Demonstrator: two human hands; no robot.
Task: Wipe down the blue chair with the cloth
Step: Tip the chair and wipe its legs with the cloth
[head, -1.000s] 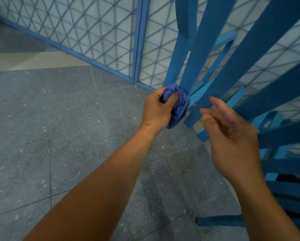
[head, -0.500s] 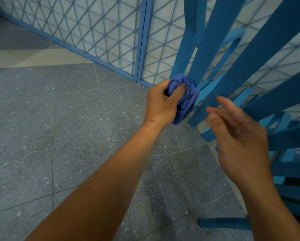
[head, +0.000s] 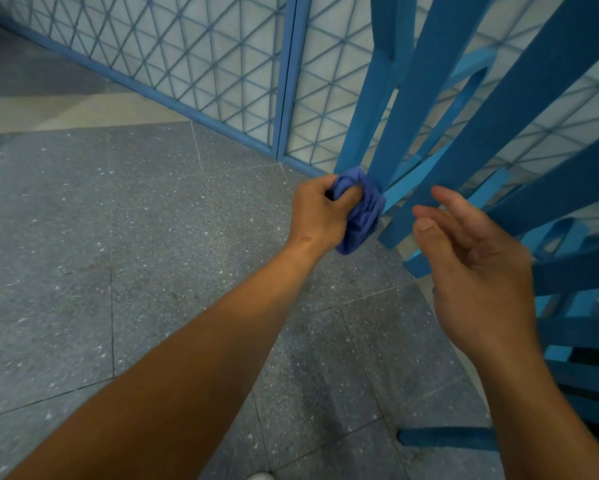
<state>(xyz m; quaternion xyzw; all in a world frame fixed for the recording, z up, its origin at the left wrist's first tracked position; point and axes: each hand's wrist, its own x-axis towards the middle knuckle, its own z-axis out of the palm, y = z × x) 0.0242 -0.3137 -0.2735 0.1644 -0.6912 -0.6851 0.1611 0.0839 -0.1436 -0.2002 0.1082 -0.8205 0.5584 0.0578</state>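
Note:
The blue chair (head: 429, 77) fills the right side, its painted wooden slats and legs running down toward the floor. My left hand (head: 320, 216) grips a bunched blue-purple cloth (head: 362, 211) and presses it round the lower end of one chair leg, just above the floor. My right hand (head: 478, 271) hovers to the right of the cloth with fingers relaxed and slightly bent, holding nothing and close to another slat without clearly touching it.
Grey speckled floor tiles (head: 135, 254) spread to the left and below. A blue-framed lattice partition (head: 222, 64) runs along the back behind the chair. More chair rails (head: 578, 334) crowd the lower right.
My left hand with the cloth slid slightly up the chair leg and back down to near the foot. My right hand stayed hovering beside it.

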